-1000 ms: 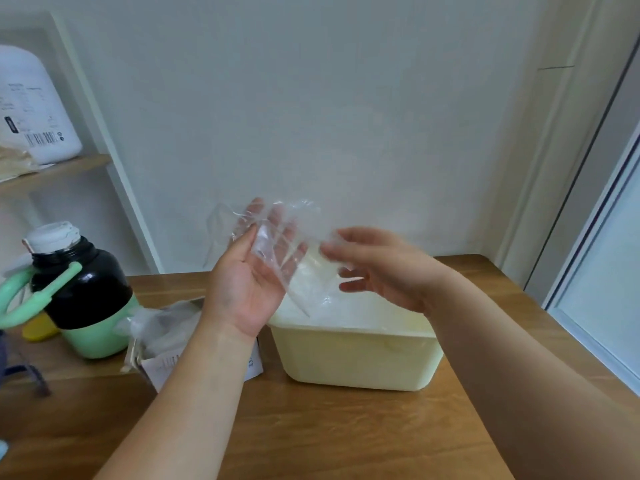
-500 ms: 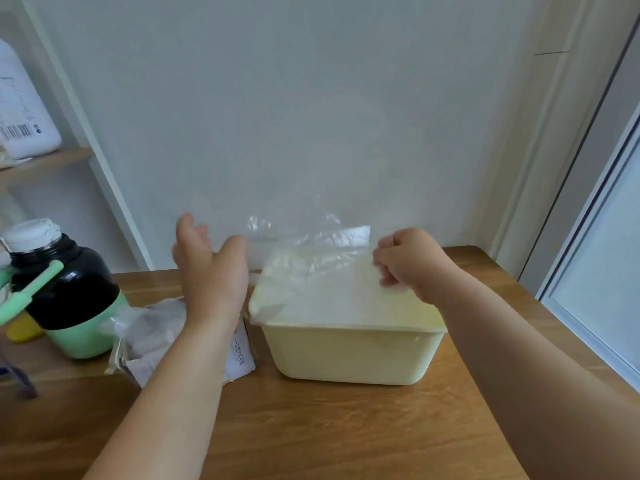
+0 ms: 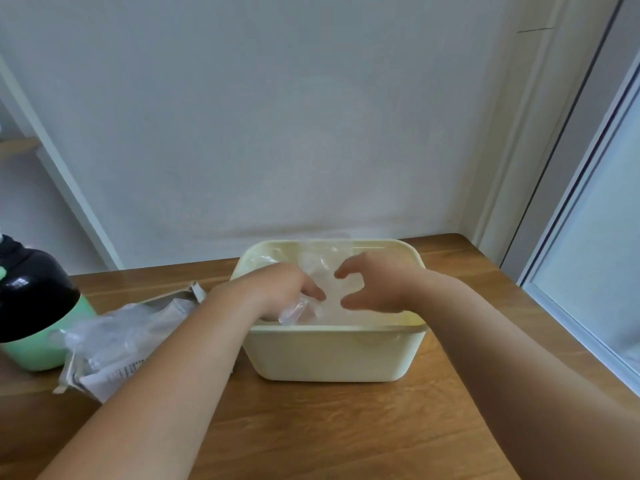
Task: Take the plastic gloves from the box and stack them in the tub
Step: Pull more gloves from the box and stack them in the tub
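A cream plastic tub (image 3: 332, 355) stands on the wooden table, and clear plastic gloves (image 3: 320, 268) lie inside it. Both my hands are down inside the tub on top of the gloves. My left hand (image 3: 277, 289) reaches over the tub's left rim and presses on the plastic, a crumpled fold of which shows under its thumb. My right hand (image 3: 375, 282) hovers just right of it, thumb and forefinger spread apart with nothing between them. The torn-open glove box (image 3: 114, 348) lies to the left of the tub, with clear gloves spilling out of its top.
A black and green flask (image 3: 31, 317) stands at the left edge of the table. A white wall rises right behind the tub. To the right are a window frame (image 3: 581, 237) and the table's right edge (image 3: 540, 306).
The glove I held up in the air has come down into the tub. My right hand let go of its edge, and my left hand moved from beside the tub into it.
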